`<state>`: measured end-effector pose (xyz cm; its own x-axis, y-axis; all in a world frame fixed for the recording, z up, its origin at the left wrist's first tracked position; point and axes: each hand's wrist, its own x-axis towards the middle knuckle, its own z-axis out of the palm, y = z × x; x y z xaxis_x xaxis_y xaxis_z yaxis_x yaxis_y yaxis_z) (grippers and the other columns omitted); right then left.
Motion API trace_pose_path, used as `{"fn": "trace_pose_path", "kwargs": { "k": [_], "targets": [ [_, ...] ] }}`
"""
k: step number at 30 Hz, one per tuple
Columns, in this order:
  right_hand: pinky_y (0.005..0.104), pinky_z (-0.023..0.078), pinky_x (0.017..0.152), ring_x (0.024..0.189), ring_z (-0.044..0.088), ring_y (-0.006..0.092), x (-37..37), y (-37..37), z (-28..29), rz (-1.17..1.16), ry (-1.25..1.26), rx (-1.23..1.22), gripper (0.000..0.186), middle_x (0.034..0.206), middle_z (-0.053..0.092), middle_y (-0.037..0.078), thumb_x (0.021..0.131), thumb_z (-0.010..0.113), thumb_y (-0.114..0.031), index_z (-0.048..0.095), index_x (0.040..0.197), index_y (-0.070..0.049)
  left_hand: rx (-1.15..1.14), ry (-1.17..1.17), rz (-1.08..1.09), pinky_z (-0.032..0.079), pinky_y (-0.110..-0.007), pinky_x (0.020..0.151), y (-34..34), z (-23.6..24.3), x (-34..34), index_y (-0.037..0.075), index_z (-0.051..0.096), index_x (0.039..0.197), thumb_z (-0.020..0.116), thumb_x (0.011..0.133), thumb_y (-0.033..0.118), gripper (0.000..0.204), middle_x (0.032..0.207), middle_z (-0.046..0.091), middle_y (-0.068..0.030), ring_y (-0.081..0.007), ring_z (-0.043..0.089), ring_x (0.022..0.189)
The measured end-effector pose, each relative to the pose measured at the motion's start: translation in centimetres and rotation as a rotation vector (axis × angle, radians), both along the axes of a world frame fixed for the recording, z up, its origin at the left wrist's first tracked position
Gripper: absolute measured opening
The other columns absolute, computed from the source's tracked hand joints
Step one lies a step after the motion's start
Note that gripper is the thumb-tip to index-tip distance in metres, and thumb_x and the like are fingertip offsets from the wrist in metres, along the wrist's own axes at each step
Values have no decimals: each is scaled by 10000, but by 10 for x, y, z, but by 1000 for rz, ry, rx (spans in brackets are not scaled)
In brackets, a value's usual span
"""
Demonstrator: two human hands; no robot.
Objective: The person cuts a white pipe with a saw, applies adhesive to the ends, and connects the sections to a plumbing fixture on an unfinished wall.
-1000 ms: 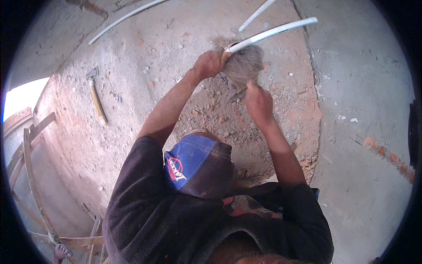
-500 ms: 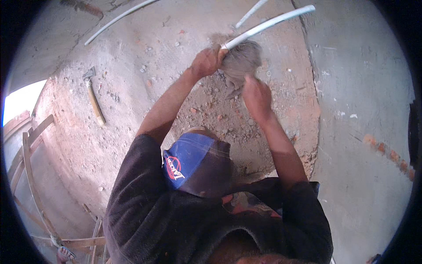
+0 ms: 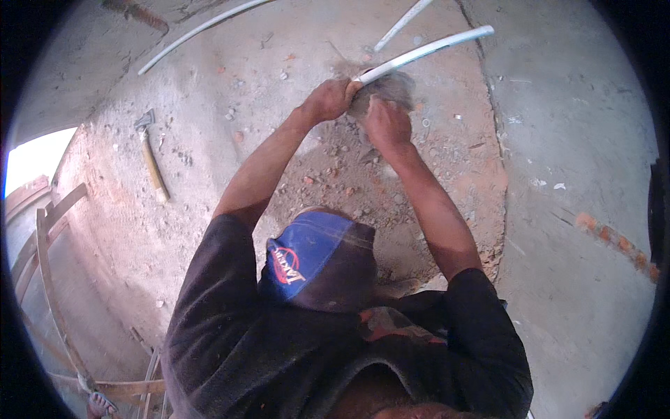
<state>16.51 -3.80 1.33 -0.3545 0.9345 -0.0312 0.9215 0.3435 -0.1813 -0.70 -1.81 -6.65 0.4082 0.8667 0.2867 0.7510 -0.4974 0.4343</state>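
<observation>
My left hand [image 3: 333, 99] is closed round the lower end of a white plastic pipe [image 3: 426, 52], which slants up to the right. My right hand [image 3: 387, 126] is closed on a dusty grey cloth-like bundle [image 3: 392, 87] just below the pipe's end; the bundle is blurred and partly hidden by that hand. Loose rubble [image 3: 349, 174] lies on the ground beneath both hands. Between my arms is a blue and dark cap [image 3: 314, 262].
A hammer-like tool with a yellowish handle [image 3: 152, 160] lies at the left. Two more white pipes [image 3: 195, 35] [image 3: 401, 24] lie farther off. Wooden slats [image 3: 43, 244] are at the left edge, with a foot in a sandal [image 3: 103, 403] below them. A long crack runs along the right.
My right hand has moved up and left along the grey bundle, toward my left hand. The held pipe rose slightly, then dropped back; my left hand stays closed on it.
</observation>
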Motion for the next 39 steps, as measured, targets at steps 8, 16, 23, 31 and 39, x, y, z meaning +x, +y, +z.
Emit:
{"fn": "trace_pose_path", "kwargs": {
  "k": [8, 16, 23, 31, 39],
  "targets": [
    [521, 518, 655, 743, 651, 420, 27, -43, 22, -13, -26, -99, 161, 778, 656, 209, 902, 488, -151, 602, 933, -42, -522, -334, 76, 458, -498, 750, 5, 26, -7, -21, 575, 942, 298, 1023, 408, 517, 886, 609, -287, -480, 573, 866],
    [523, 513, 650, 743, 648, 417, 27, -45, 21, -49, 34, -60, 164, 781, 653, 218, 899, 482, -142, 608, 860, -45, -603, -405, 99, 441, -477, 836, 9, 9, -9, -38, 586, 1015, 282, 1005, 485, 605, 942, 630, -258, -402, 603, 909],
    [529, 505, 642, 745, 644, 427, -2, -7, 22, -9, -4, -80, 134, 777, 648, 231, 894, 498, -133, 595, 875, -42, -820, -378, 3, 453, -465, 761, 22, 14, -13, -25, 572, 1094, 291, 980, 570, 668, 848, 608, -226, -347, 596, 770],
    [516, 520, 678, 774, 648, 417, 27, -44, 15, -57, 2, -89, 208, 811, 657, 229, 896, 494, -171, 624, 964, -23, -764, -481, 42, 458, -343, 586, 13, 16, -15, 32, 554, 1121, 348, 951, 610, 637, 739, 543, -95, -194, 552, 673],
    [535, 507, 725, 830, 640, 434, -10, -1, 27, -131, 5, -180, 207, 858, 660, 235, 909, 471, -191, 627, 902, -54, -712, -536, 142, 473, -361, 597, 20, 9, -18, 22, 573, 1008, 529, 897, 554, 546, 791, 583, -107, -219, 577, 692]
  ]
}}
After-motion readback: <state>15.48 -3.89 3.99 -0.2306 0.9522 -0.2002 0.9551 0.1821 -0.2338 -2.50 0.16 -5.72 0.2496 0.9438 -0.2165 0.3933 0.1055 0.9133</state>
